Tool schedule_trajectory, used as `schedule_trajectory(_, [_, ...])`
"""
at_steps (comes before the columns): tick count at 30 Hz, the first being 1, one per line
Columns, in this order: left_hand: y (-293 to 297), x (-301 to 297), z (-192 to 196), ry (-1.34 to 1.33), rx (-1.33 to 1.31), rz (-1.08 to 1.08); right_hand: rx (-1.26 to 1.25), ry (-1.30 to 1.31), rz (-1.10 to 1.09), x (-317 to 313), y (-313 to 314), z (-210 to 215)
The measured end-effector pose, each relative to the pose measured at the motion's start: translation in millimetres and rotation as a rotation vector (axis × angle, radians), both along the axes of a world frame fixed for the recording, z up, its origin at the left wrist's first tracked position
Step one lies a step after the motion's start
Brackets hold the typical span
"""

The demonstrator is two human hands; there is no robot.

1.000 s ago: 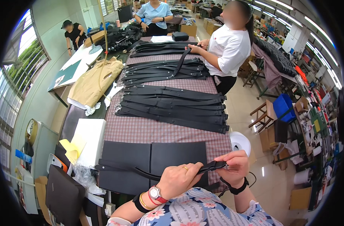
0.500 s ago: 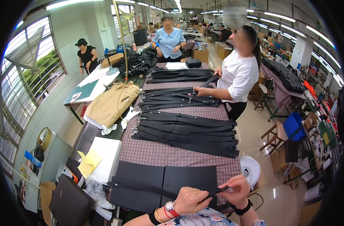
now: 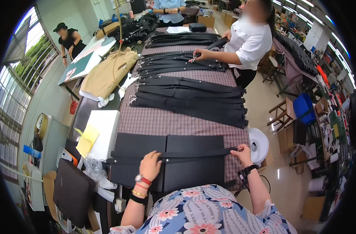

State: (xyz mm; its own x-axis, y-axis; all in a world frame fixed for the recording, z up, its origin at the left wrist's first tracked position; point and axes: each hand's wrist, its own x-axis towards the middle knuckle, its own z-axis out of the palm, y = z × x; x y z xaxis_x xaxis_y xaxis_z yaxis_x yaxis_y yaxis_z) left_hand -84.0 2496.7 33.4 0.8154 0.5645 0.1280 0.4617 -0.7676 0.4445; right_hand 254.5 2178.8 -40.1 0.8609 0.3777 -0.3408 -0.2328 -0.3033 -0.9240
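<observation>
A long black strap point(image 3: 197, 154) with small metal studs lies across two black flat panels point(image 3: 195, 173) at the near end of the table. My right hand point(image 3: 245, 155) pinches the strap's right end, where a small metal clasp shows at the fingertips. Laid over the strap left of its middle is my left hand point(image 3: 150, 167), fingers stretched out and slightly blurred. Beyond the panels, rows of similar black straps point(image 3: 186, 93) are spread over the checked cloth point(image 3: 178, 123), metal hooks at their left ends.
A white block point(image 3: 105, 121) with yellow paper point(image 3: 88, 140) stands at the left, near a dark case point(image 3: 73, 193). Brown paper point(image 3: 107, 76) lies farther back. A person in white point(image 3: 250, 43) handles a strap across the table at the right. A white round container point(image 3: 260, 146) stands beside the table.
My hands have moved apart, the left one leftward along the strap, and the strap now lies stretched over the panels. The view has tilted down.
</observation>
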Motion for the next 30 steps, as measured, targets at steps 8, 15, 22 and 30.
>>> schedule_trajectory(8, [-18, -105, -50, 0.024, -0.115, 0.292, -0.421, -0.626, 0.134, -2, -12, -17])
schedule_trajectory(15, [20, 1, -72, -0.134, 0.035, -0.108, -0.092, -0.996, 0.784, -73, 119, 44])
schedule_trajectory(22, [26, 30, -72, 0.148, -0.067, -0.133, -0.156, -1.16, 0.862, -151, 207, 4])
schedule_trajectory(30, [23, 14, -59, 0.21, -0.19, -0.07, -0.013, -1.059, 0.898, -162, 199, -7])
